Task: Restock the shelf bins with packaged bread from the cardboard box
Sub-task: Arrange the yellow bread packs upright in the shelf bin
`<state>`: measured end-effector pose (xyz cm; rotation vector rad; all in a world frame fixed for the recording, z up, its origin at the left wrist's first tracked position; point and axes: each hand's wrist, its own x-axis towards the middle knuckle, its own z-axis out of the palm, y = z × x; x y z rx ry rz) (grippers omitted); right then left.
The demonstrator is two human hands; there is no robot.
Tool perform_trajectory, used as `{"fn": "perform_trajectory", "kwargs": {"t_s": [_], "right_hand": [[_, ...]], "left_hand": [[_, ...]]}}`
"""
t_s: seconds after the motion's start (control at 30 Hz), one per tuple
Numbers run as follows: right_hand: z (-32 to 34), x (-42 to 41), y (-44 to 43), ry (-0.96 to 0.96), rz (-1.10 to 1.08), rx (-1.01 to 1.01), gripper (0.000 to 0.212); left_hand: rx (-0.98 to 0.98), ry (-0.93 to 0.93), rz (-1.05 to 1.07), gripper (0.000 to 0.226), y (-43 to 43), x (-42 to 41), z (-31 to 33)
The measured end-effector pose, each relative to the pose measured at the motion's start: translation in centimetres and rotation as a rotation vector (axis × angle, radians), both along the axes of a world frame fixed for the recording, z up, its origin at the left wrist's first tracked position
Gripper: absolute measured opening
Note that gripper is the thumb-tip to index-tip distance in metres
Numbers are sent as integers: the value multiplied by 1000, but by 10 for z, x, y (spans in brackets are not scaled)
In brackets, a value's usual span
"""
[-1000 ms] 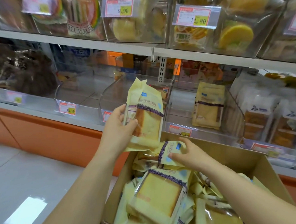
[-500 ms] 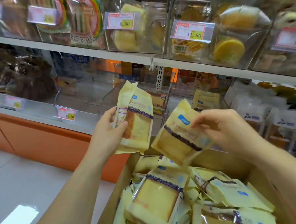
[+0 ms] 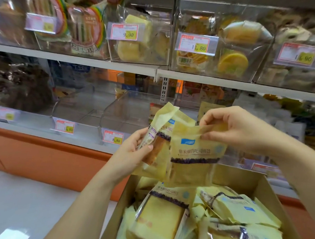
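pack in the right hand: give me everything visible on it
The right pack is a pale yellow, glossy plastic pouch with a blue logo, a line of dark print and a dark purple band across its middle. It hangs upright, front to the camera, pinched at its top seal by the right hand. It is above the open box and overlaps the left pack; whether the two touch is unclear.
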<state>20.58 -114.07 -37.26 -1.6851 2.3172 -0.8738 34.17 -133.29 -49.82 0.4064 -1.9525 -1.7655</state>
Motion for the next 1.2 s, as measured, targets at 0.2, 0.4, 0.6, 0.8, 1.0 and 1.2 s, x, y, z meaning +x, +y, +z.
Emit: {"fn": "perform_trajectory", "kwargs": {"t_s": [0.2, 0.4, 0.6, 0.8, 1.0, 1.2], "right_hand": [[-13, -9, -13, -141, -170, -116, 7], [-20, -14, -16, -211, -303, -161, 4], [-23, -16, -13, -103, -333, -236, 11], [-34, -26, -3, 157, -300, -464, 13], [-20, -65, -9, 369, -281, -729, 9], [-35, -111, -12, 498, -253, -756, 8]], "left_hand": [[54, 30, -96, 44, 14, -1, 5], [176, 6, -208, 44, 18, -3, 3], [191, 3, -207, 53, 29, -13, -6], [-133, -62, -52, 102, 50, -30, 18], [-445, -87, 47, 106, 56, -97, 39], [-418, -28, 158, 91, 50, -162, 26]]}}
